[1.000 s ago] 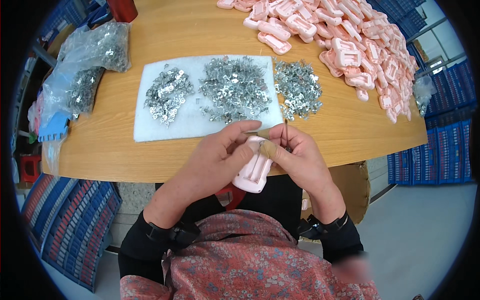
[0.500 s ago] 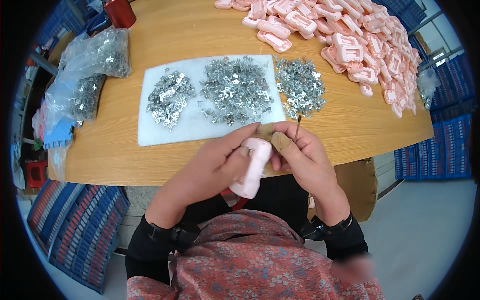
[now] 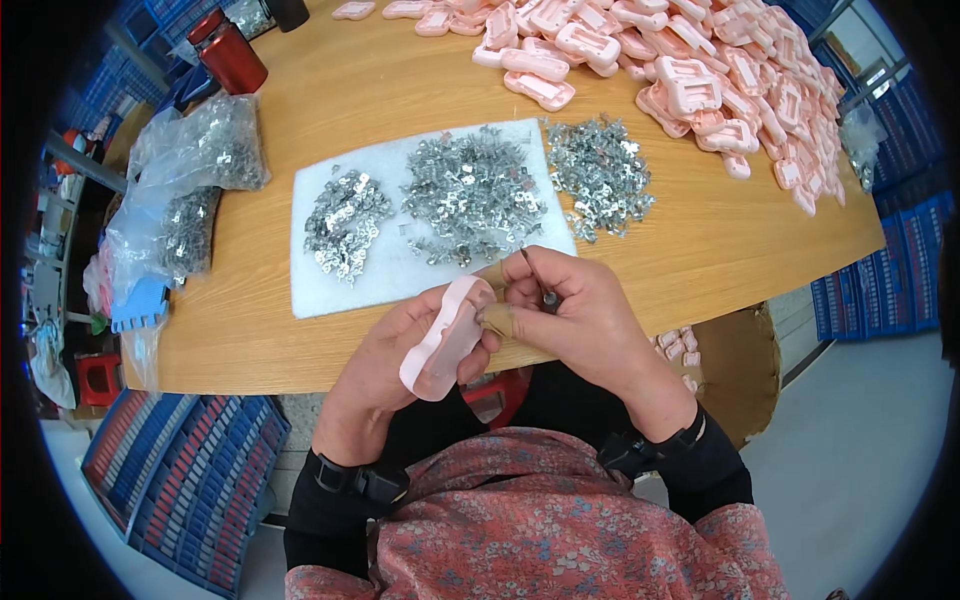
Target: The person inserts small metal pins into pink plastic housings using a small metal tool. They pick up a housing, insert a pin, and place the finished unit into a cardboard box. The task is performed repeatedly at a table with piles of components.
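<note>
My left hand is wrapped around a pale pink plastic shell with a wavy edge, held tilted just off the table's near edge. Its hollow inner side faces my right hand. The right thumb, in a tan finger cover, presses at the inside of the shell. A thin dark metal tool with a rounded end sits gripped in the right fingers. Whether a small metal piece is between the fingertips cannot be seen. Beyond the hands, heaps of small silvery metal clips lie on a white foam mat.
Another clip heap lies right of the mat. Pink shells are piled at the far right. Clear bags of clips and a red canister stand left. A cardboard box with pink pieces is below the table's right edge.
The pink shell has moved left and turned, so its hollow side now shows. My right thumb has come against its inside, and the tool has swung to slant the other way.
</note>
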{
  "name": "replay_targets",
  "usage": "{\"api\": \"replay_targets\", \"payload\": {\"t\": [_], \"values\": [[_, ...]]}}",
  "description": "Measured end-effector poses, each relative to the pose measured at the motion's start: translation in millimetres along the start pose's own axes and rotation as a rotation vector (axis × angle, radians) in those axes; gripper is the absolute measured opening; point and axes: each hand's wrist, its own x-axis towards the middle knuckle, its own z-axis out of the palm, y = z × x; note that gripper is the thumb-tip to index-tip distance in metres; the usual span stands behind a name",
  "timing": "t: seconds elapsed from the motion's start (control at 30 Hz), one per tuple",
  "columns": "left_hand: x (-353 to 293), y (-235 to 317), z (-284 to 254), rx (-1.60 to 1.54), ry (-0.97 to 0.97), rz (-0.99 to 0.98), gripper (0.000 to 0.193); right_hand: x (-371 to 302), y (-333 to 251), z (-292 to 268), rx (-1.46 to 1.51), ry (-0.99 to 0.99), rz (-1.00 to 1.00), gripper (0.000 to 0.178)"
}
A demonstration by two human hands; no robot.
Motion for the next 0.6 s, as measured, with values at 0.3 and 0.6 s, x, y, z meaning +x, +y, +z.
{"api": "replay_targets", "payload": {"t": [0.3,0.6], "values": [[-5,4,17,0.569,0.113,-0.025,0.046,-18,16,-16,0.243,-0.031,0.18,0.034],[-15,5,16,0.229,0.186,-0.006,0.066,-4,-4,12,0.348,-0.103,0.215,0.024]]}}
